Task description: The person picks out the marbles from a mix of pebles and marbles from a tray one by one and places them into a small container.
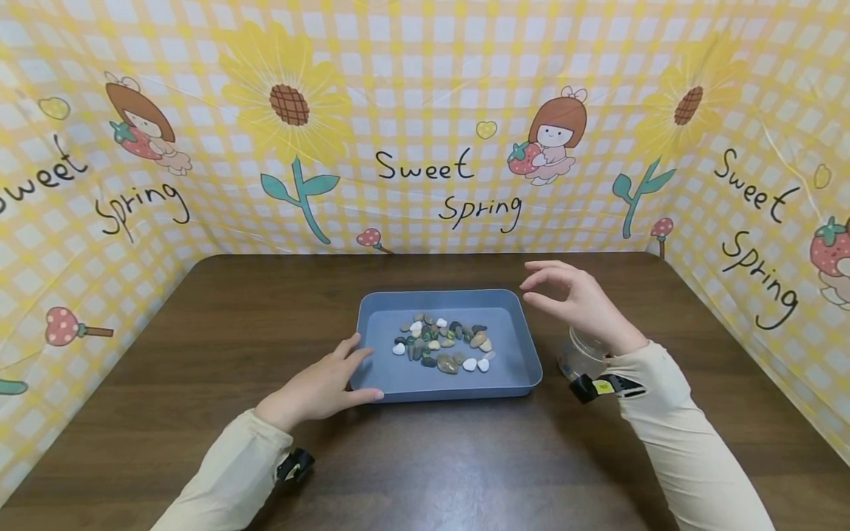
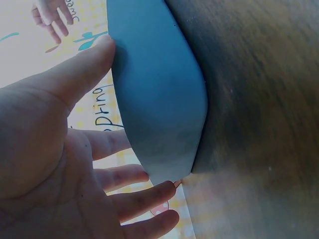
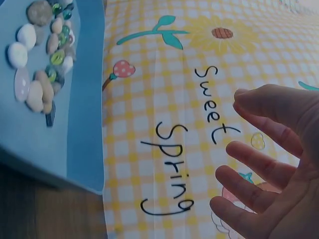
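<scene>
A shallow blue-grey tray (image 1: 441,389) rests on the table, with many small pebbles (image 1: 447,363) spread over its floor. White, tan, grey and dark stones lie among green glass marbles (image 3: 57,58). At the tray's left side, my left hand (image 1: 319,383) touches the rim with spread fingers, its thumb on the rim near the front left corner. My right hand (image 1: 581,302) hovers past the tray's right back corner, fingers lightly bent, with nothing visible in them. Below its wrist stands a clear jar (image 1: 576,360), partly hidden; its contents are hard to make out.
The brown wooden table (image 1: 412,457) extends around the tray. A yellow checked cloth (image 1: 412,88) with sunflowers and lettering hangs along the back and both sides. Both wrists carry black straps (image 1: 295,464) with small devices.
</scene>
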### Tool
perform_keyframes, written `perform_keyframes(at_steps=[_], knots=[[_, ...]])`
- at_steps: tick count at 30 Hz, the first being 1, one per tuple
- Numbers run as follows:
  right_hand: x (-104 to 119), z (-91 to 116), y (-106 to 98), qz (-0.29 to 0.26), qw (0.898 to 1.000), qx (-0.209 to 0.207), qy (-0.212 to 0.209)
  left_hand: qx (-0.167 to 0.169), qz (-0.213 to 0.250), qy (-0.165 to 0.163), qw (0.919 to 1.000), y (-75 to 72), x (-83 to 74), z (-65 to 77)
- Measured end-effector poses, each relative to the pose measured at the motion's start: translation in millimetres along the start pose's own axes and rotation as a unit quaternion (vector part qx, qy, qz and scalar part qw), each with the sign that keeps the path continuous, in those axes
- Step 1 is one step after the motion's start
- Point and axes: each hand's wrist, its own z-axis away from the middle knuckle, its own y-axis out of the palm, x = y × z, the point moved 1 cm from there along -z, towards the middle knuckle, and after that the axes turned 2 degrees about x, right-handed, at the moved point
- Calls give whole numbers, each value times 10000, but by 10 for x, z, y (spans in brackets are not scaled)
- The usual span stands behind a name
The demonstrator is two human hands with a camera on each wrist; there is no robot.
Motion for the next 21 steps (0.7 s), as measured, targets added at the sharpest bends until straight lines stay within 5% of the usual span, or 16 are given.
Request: perform_keyframes(at_steps=[21], knots=[[-23, -293, 356, -374, 9981, 496, -8, 21, 11, -46, 10000, 7, -4, 8]])
